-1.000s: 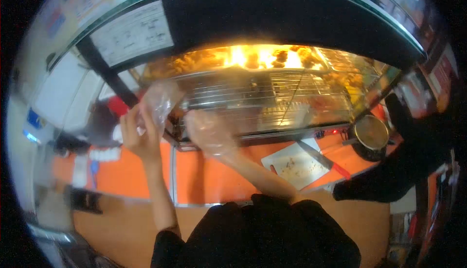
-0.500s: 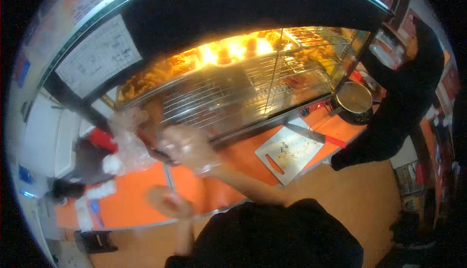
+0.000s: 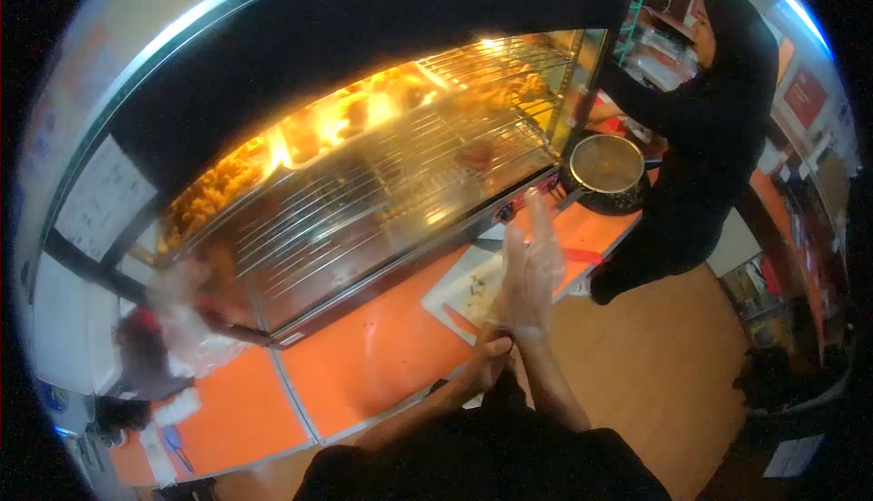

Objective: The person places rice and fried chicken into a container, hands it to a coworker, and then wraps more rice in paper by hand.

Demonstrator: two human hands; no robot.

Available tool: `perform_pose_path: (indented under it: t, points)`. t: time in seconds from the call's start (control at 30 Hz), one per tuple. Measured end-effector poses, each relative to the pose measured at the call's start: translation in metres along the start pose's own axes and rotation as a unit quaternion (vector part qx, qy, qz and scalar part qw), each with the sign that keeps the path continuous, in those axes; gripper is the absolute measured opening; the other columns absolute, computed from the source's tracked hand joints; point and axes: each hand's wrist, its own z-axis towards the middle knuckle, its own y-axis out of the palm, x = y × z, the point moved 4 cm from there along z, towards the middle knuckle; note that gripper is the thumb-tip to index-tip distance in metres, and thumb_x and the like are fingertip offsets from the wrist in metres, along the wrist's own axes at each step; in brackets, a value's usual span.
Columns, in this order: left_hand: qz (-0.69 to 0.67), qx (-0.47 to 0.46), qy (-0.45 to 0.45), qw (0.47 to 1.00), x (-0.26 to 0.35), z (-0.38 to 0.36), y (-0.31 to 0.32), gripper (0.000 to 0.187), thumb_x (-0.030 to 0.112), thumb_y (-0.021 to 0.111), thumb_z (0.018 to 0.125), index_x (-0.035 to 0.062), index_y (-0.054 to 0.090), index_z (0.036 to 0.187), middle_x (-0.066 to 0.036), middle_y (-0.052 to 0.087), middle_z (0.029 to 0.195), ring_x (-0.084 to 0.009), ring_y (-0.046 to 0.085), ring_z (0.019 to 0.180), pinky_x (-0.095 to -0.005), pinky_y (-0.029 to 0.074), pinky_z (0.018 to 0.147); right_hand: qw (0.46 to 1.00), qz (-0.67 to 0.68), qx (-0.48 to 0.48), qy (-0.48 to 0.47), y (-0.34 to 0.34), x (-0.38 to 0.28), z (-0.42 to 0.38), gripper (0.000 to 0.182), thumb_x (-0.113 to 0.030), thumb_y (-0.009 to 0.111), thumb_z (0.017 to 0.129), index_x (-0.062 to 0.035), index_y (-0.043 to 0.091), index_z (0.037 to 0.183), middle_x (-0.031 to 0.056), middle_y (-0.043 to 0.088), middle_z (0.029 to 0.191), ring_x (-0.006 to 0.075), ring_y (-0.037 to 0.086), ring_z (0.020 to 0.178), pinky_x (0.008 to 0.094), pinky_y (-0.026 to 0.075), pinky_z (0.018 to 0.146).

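My right hand point(image 3: 527, 274) is raised in front of me with its fingers stretched upward, somewhat blurred. A clear plastic glove point(image 3: 551, 269) covers it. My left hand point(image 3: 491, 363) is closed at the right wrist, on the cuff end of the glove; its fingertips are partly hidden. Behind the right hand lies a white cutting board point(image 3: 446, 285) with dark crumbs. The red handle of a knife point(image 3: 582, 255) shows to its right, the blade mostly covered by my hand.
A heated display cabinet point(image 3: 364, 201) with wire racks and fried food point(image 3: 218, 190) stands along the orange counter point(image 3: 364, 365). A sieve point(image 3: 607, 163) rests over a dark pan at right. Beside it stands a co-worker in black point(image 3: 709, 128). A clear plastic bag point(image 3: 195, 324) lies at left.
My hands have moved right, away from the plastic bag, and come together in front of the cutting board. My left hand now meets the right wrist. The view has turned right.
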Motion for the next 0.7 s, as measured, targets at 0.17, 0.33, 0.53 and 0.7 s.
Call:
perform_pose_path:
  t: [0.17, 0.33, 0.53, 0.7]
  points:
    - [-0.083, -0.041, -0.092, 0.991, -0.084, 0.073, -0.031, 0.051, 0.027, 0.054, 0.090, -0.0017, 0.045, 0.131, -0.014, 0.054, 0.125, -0.0249, 0.054, 0.113, -0.0383, 0.042, 0.100, 0.991, 0.053, -0.102, -0.071, -0.038, 0.066, 0.011, 0.057, -0.031, 0.040, 0.100, 0.0014, 0.030, 0.145, 0.0255, 0.041, 0.142, 0.0360, 0.046, 0.126, 0.0409, 0.033, 0.106]
    - [0.240, 0.127, -0.046, 0.961, -0.099, 0.123, 0.059, 0.057, 0.049, 0.043, 0.097, 0.0030, 0.048, 0.130, -0.009, 0.053, 0.121, -0.0193, 0.051, 0.110, -0.0352, 0.039, 0.099, 0.980, -0.061, -0.190, -0.017, -0.085, 0.179, -0.020, 0.055, -0.030, 0.036, 0.101, -0.0009, 0.027, 0.146, 0.0236, 0.036, 0.146, 0.0372, 0.039, 0.133, 0.0428, 0.031, 0.110]
    - [0.216, -0.007, -0.135, 0.967, -0.124, 0.222, 0.066, 0.058, 0.047, 0.037, 0.101, 0.0056, 0.037, 0.142, -0.008, 0.045, 0.134, -0.0191, 0.045, 0.121, -0.0337, 0.032, 0.107, 0.935, 0.135, -0.288, 0.158, -0.113, 0.188, 0.080, 0.054, -0.029, 0.035, 0.102, 0.0007, 0.027, 0.147, 0.0209, 0.033, 0.148, 0.0300, 0.035, 0.135, 0.0377, 0.027, 0.111]
    - [0.557, -0.242, -0.056, 0.792, -0.070, 0.255, 0.114, 0.044, 0.033, 0.050, 0.100, 0.0020, 0.054, 0.130, -0.019, 0.061, 0.124, -0.0152, 0.060, 0.110, -0.0299, 0.048, 0.086, 0.972, 0.001, -0.235, 0.020, -0.106, 0.289, 0.123, 0.051, -0.031, 0.033, 0.104, 0.0011, 0.034, 0.142, 0.0232, 0.036, 0.147, 0.0314, 0.036, 0.136, 0.0398, 0.028, 0.111]
